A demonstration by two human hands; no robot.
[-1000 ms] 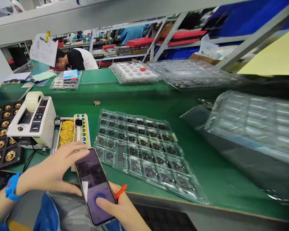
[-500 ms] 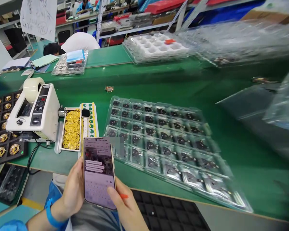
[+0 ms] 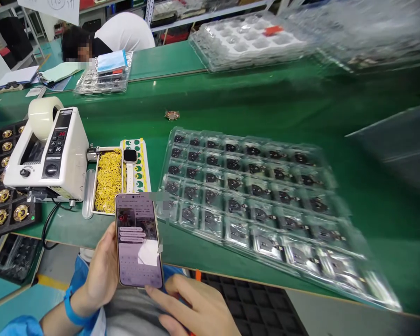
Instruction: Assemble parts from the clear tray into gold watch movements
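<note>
Upright in my left hand (image 3: 103, 273) is a smartphone (image 3: 140, 261), its lit screen showing a keyboard and message lines. A blue band circles my left wrist. My right hand (image 3: 196, 305) is at the phone's lower edge, index finger stretched toward the screen bottom and the other fingers curled. A thin orange tool (image 3: 198, 275) shows above and below that hand; its middle is hidden by the fingers, and its kind is unclear. Beyond the phone, a white smartwatch (image 3: 129, 163) lies on a sheet of green stickers (image 3: 139, 175), beside a box of yellow rings (image 3: 108, 182).
A white tape dispenser (image 3: 52, 154) stands left, next to a black tray of gold round parts (image 3: 2, 196). A clear tray of dark parts (image 3: 245, 186) covers the bench's middle. A black tray (image 3: 252, 298) sits below the edge. Across the bench, a person (image 3: 126, 37) bends down.
My right thumb has left the screen, and my index finger now points at the phone's bottom edge. The phone has shifted slightly left and up in view. The camera has tilted down.
</note>
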